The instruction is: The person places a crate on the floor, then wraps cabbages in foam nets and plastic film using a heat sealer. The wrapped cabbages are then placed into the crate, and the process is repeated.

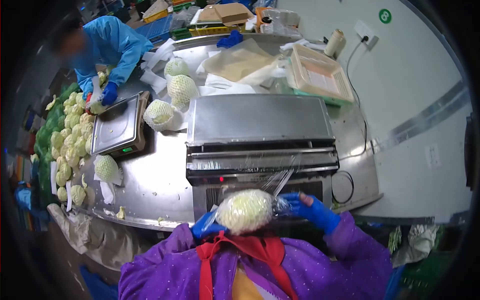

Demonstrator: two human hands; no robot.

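Observation:
A pale cabbage [245, 211] in a white foam net, covered with clear cling film, is held in front of my body. My left hand [207, 226], in a blue glove, grips its left side from below. On the other side my right hand [312, 212], also blue-gloved with a bare thumb tip, closes on the gathered cling film at the cabbage's right end. A stretched strand of film [282, 181] runs from the cabbage up to the wrapping machine [262, 120]. The fingers of my left hand are partly hidden behind the cabbage and film.
Net-covered cabbages [182, 91] stand left of the machine; another [106, 169] sits nearer. A scale [117, 125] is beside a heap of cabbages [70, 135]. A co-worker [112, 45] in blue handles one there. A beige basket [322, 75] and power cord [364, 120] lie right.

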